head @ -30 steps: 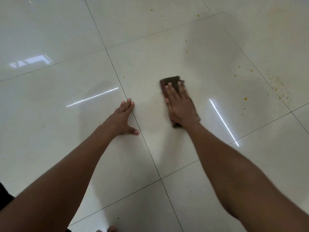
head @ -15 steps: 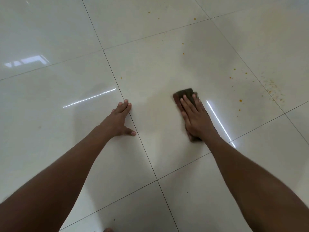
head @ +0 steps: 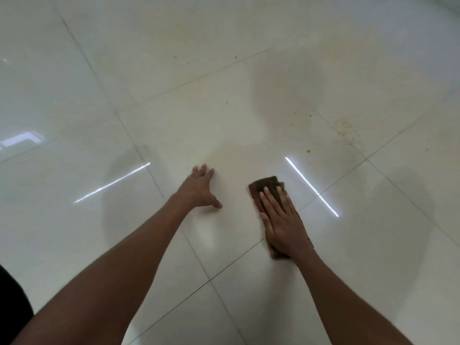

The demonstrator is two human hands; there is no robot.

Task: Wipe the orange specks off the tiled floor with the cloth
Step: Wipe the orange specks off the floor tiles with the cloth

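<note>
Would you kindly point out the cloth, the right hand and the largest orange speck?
cloth (head: pixel 267 183): head view, bare far end beyond the fingertips.
right hand (head: pixel 281 224): head view, back of the hand.
orange speck (head: pixel 308 151): head view, its centre.

1. One view only: head cam, wide-angle, worn on the person, so no 2nd view to share anything w/.
2. Looks fwd & down onto the tiled floor.
3. Both forearms run in from the bottom edge; left hand & right hand sit mid-frame, near the lens.
4. Grout lines bow toward the edges. Far floor up top is blurred.
</note>
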